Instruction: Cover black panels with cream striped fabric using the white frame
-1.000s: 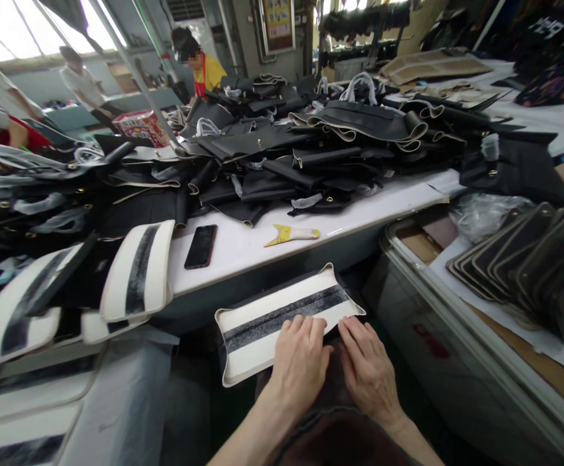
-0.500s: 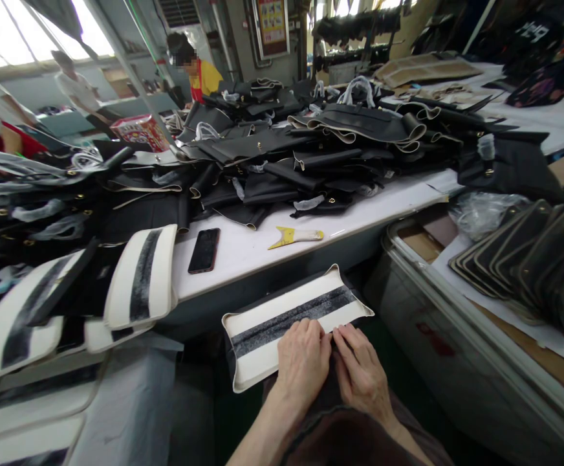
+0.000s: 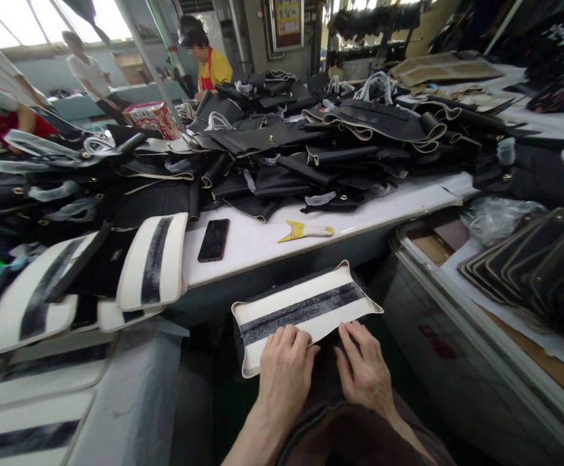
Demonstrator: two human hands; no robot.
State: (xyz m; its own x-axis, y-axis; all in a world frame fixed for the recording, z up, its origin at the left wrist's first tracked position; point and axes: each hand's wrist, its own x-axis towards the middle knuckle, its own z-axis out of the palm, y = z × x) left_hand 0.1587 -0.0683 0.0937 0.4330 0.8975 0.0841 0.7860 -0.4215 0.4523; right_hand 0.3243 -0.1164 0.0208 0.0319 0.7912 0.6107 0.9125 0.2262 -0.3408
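Observation:
A sewn bag piece (image 3: 306, 304) with black sides rests in front of me over my lap. Its top face is off-white with a smeared dark stripe along the middle and raised, pointed corners. My left hand (image 3: 286, 372) is closed on the near edge, fingers curled over it and thumb pointing right. Further right along that edge, my right hand (image 3: 364, 362) grips with its fingertips on the rim and its thumb lower, against the dark side. Part of the near edge is hidden behind my left hand.
A white worktable (image 3: 257, 249) carries a phone (image 3: 214, 239), a yellow-tipped tool (image 3: 306, 231) and heaped black bag pieces (image 3: 282, 155). Striped white pieces (image 3: 152, 262) are stacked at left. Dark panels (image 3: 519, 259) lie on a bin (image 3: 437, 310) at right. Several people stand behind.
My hands have moved apart along the near edge: the left slid leftward, and the right thumb spread from its fingers. The view has shifted slightly.

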